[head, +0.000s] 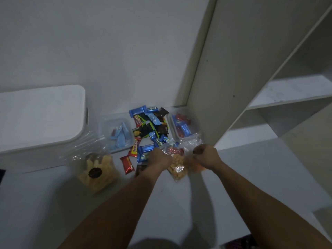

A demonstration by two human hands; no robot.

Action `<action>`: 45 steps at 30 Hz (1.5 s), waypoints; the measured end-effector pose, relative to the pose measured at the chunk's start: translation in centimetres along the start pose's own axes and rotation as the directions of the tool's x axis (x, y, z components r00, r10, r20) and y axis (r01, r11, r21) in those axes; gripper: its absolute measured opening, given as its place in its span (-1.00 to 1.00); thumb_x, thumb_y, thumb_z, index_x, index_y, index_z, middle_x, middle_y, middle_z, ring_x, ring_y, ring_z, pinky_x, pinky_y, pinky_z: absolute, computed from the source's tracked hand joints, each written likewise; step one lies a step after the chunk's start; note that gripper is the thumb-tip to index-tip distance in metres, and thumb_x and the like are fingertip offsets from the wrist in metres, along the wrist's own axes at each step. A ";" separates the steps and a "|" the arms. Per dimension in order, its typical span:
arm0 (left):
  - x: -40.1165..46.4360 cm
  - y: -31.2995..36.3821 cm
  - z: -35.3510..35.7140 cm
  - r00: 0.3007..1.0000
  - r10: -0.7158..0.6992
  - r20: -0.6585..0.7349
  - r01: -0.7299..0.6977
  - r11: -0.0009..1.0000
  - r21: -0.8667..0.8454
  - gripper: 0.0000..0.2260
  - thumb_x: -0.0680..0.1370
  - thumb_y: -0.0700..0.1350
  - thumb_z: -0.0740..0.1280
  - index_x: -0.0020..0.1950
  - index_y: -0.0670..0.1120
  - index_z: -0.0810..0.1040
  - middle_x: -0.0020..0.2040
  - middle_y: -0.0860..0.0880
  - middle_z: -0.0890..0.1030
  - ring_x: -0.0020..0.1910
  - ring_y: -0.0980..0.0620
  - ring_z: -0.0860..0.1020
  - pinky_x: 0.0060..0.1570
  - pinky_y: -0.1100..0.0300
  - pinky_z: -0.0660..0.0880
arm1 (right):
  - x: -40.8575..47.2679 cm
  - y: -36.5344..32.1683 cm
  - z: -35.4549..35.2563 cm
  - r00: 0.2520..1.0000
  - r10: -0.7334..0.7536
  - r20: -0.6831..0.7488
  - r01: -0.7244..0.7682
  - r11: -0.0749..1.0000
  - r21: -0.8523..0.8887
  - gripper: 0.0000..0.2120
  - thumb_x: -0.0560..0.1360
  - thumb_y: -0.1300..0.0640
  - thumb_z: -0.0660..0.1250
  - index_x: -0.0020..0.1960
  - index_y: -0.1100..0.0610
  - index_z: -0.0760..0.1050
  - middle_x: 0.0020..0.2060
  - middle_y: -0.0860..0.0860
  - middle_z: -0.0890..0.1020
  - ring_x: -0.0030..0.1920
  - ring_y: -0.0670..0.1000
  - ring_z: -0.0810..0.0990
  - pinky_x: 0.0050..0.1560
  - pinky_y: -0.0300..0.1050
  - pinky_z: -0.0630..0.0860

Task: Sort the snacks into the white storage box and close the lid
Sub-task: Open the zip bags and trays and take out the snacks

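Note:
A pile of wrapped snack bars (150,125) in blue, red and black lies on the white floor by the wall. My left hand (159,157) and my right hand (206,155) both grip the top of a clear bag of yellow puffed snacks (177,168), fingers curled. The white storage box (41,119) stands at the left with its lid on. A clear tub with light blue packets (118,135) sits beside the box. Another clear tub holding red and blue bars (182,127) sits right of the pile. A single red bar (127,164) lies near my left forearm.
A clear bag of pale stick snacks with a dark round label (96,172) lies in front of the box. A white shelf unit (260,97) rises at the right, its side panel close behind my right hand.

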State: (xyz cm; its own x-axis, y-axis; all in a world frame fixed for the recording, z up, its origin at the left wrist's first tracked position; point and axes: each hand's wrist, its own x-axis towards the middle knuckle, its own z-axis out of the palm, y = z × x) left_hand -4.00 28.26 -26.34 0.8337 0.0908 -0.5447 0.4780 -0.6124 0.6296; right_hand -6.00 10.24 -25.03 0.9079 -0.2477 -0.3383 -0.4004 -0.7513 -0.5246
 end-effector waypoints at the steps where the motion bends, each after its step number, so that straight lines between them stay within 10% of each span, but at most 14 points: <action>1: 0.2 -0.2 0.2 0.998 -0.048 -0.039 0.046 0.997 -0.054 -0.47 0.37 -0.10 0.42 0.29 -0.22 0.41 0.20 -0.18 0.54 0.14 -0.18 0.54 0.02 0.08 0.54 | 0.0 -0.1 0.4 0.999 -0.026 0.043 0.026 1.000 0.003 -0.81 0.40 0.21 0.42 0.01 0.19 0.65 -0.04 0.07 0.69 0.01 0.06 0.63 -0.01 -0.22 0.46; 7: 1.2 -0.5 0.5 0.982 -0.188 0.024 0.182 0.894 -0.410 -0.73 0.42 -0.24 0.37 0.09 -0.26 0.47 -0.12 -0.16 0.55 -0.19 -0.04 0.48 -0.23 0.17 0.41 | 1.0 -1.0 2.6 0.972 -0.075 0.223 0.076 0.997 0.004 -0.72 0.43 0.18 0.41 0.14 0.14 0.60 0.05 0.04 0.65 0.02 0.00 0.58 -0.05 -0.24 0.42; 17: 1.3 -1.0 -0.6 0.990 -0.109 -0.092 0.046 0.853 -0.521 -0.83 0.45 -0.20 0.36 -0.33 -0.14 0.47 -0.37 -0.11 0.44 -0.39 -0.01 0.40 -0.39 0.22 0.30 | 1.8 -1.4 3.3 0.976 -0.049 0.213 0.015 0.987 0.158 -0.80 0.45 0.26 0.40 0.08 0.20 0.61 -0.08 0.10 0.68 -0.15 0.04 0.64 -0.16 -0.17 0.59; 20: 0.8 -1.0 -2.1 0.997 -0.075 -0.034 0.045 0.844 -0.535 -0.75 0.52 0.00 0.33 -0.32 -0.08 0.48 -0.34 -0.09 0.52 -0.27 -0.06 0.50 -0.20 0.04 0.49 | 1.4 -1.5 3.3 0.961 -0.041 0.274 -0.020 0.976 0.218 -0.85 0.44 0.39 0.34 -0.03 0.24 0.61 -0.18 0.08 0.62 -0.32 -0.08 0.57 -0.45 -0.33 0.50; 25: -0.7 -1.6 -5.4 0.979 0.002 0.203 0.089 0.893 -0.442 -0.92 0.52 -0.19 0.35 -0.15 -0.14 0.61 -0.11 -0.19 0.66 -0.13 -0.13 0.64 -0.13 0.01 0.62 | 0.9 -2.8 3.6 0.955 -0.124 0.270 0.038 0.952 0.303 -0.82 0.46 0.36 0.32 -0.12 0.12 0.60 -0.10 0.06 0.64 -0.08 0.03 0.63 -0.24 -0.20 0.59; 31: -2.8 -2.7 -7.4 0.956 0.153 0.252 -0.033 0.906 -0.423 -0.85 0.45 -0.38 0.36 -0.31 -0.22 0.61 -0.49 -0.09 0.51 -0.55 0.06 0.49 -0.54 0.30 0.45 | -0.8 -4.2 4.5 0.959 -0.146 0.243 0.038 0.916 0.399 -0.77 0.39 0.32 0.36 -0.14 0.01 0.66 -0.11 0.09 0.70 -0.11 0.12 0.69 -0.08 0.13 0.66; 37: -4.6 -3.0 -7.3 0.955 0.201 0.220 -0.090 0.898 -0.432 -0.96 0.43 -0.37 0.40 -0.22 -0.29 0.62 -0.37 -0.20 0.60 -0.45 -0.02 0.58 -0.29 0.14 0.62 | -3.5 -7.2 2.8 0.983 -0.059 0.172 -0.057 0.798 0.600 -0.87 0.45 0.16 0.46 -0.14 0.20 0.56 -0.23 0.24 0.64 -0.26 0.13 0.64 -0.27 -0.03 0.65; 45: -6.0 -2.8 -6.1 0.961 0.154 0.229 -0.051 0.915 -0.401 -0.91 0.43 -0.34 0.41 -0.11 -0.36 0.62 -0.28 -0.31 0.64 -0.46 -0.05 0.62 -0.43 0.21 0.60 | -6.5 -8.0 0.8 0.978 -0.083 0.193 0.010 0.936 0.352 -0.93 0.41 0.30 0.43 -0.14 0.31 0.62 -0.34 0.12 0.67 -0.37 -0.04 0.64 -0.23 -0.10 0.64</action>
State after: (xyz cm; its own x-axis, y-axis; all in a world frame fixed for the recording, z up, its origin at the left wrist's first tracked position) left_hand -8.70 34.23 -21.43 0.8114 -0.1872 -0.5537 0.5058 -0.2498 0.8257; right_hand -8.79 18.38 -19.26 0.8969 -0.0612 -0.4380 -0.4092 -0.4906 -0.7694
